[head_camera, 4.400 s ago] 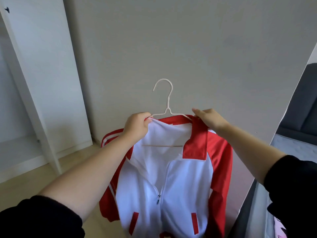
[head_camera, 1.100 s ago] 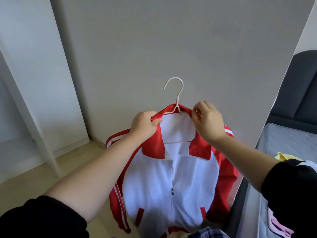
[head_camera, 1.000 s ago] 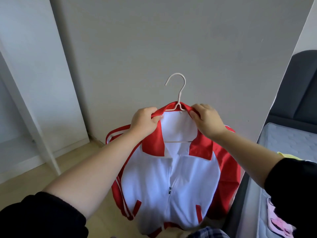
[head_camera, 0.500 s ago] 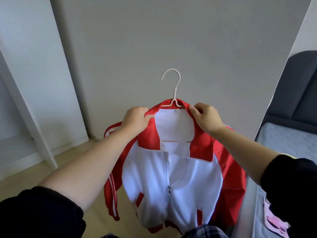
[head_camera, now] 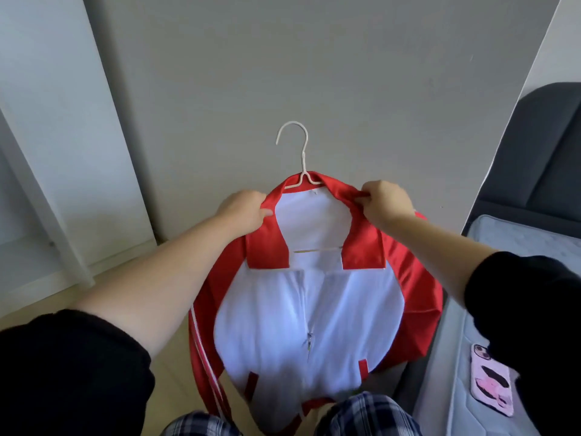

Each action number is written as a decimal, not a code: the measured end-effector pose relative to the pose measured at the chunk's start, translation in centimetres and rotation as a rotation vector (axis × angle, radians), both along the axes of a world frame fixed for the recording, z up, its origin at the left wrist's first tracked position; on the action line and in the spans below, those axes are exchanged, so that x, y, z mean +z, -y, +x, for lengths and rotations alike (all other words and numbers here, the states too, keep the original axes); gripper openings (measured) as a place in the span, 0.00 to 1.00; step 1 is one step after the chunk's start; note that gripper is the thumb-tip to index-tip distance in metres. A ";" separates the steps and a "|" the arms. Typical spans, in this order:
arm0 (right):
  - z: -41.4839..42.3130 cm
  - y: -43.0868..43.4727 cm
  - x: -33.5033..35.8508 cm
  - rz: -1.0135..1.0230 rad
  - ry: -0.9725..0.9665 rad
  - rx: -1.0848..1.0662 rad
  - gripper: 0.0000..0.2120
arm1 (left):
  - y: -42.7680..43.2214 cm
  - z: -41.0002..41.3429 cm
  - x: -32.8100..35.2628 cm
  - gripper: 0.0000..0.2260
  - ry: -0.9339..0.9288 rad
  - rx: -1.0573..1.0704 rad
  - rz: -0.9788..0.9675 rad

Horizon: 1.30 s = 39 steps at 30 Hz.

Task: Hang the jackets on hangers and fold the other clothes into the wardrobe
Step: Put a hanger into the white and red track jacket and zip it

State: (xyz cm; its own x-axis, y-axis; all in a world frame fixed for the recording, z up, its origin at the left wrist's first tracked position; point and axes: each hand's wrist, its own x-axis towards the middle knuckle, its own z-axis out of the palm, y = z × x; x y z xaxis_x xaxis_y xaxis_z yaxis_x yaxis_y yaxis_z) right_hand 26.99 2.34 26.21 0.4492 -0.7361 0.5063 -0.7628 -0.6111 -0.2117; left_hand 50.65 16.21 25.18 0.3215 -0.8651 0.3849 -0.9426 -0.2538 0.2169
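Observation:
A red and white zip jacket [head_camera: 308,313] hangs in front of me on a thin white hanger [head_camera: 300,152], whose hook stands up above the collar. My left hand [head_camera: 243,210] pinches the left side of the red collar. My right hand [head_camera: 385,202] pinches the right side of the collar. The jacket's front faces me with the zip partly done up and the collar flaps folded down. The hanger's lower bar shows inside the neck opening.
A white wardrobe [head_camera: 47,152] stands open at the left, its frame edge close to my left arm. A grey wall lies straight ahead. At the right is a bed with a grey mattress [head_camera: 509,247] and a pink phone [head_camera: 492,382] on it.
My hands have slid apart along the collar and pulled it wider. The jacket sits lower and closer to me, and the collar flaps lie flatter than before.

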 end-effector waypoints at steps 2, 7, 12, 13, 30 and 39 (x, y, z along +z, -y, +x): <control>0.0 0.0 -1.4 -0.082 0.107 0.003 0.07 | 0.2 -0.5 -0.6 0.12 -0.120 0.015 -0.074; -0.2 0.1 -3.1 -0.054 0.640 -0.117 0.13 | 0.2 -1.5 0.0 0.13 -0.113 0.016 -0.289; -0.4 -1.6 -5.2 0.435 0.919 0.030 0.19 | 0.3 -1.8 0.9 0.13 -0.050 0.017 -0.340; -0.2 -2.1 -5.8 0.483 0.925 0.035 0.19 | 0.3 -1.8 0.8 0.13 -0.034 0.029 -0.335; -0.1 -3.5 -6.2 0.725 0.239 0.196 0.16 | -0.6 -0.9 -1.3 0.11 -0.036 0.114 -0.333; -1.8 -1.8 -2.0 -0.243 0.346 0.004 0.20 | -1.1 -3.1 1.6 0.13 -0.107 0.060 -0.451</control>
State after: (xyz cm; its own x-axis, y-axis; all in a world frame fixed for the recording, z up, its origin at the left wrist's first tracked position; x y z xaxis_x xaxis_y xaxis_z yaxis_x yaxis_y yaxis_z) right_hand 25.18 4.10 24.22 0.2246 -0.5753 0.7865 -0.6697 -0.6774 -0.3042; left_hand 47.59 17.27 26.77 0.4238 -0.5979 0.6804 -0.8957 -0.1650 0.4129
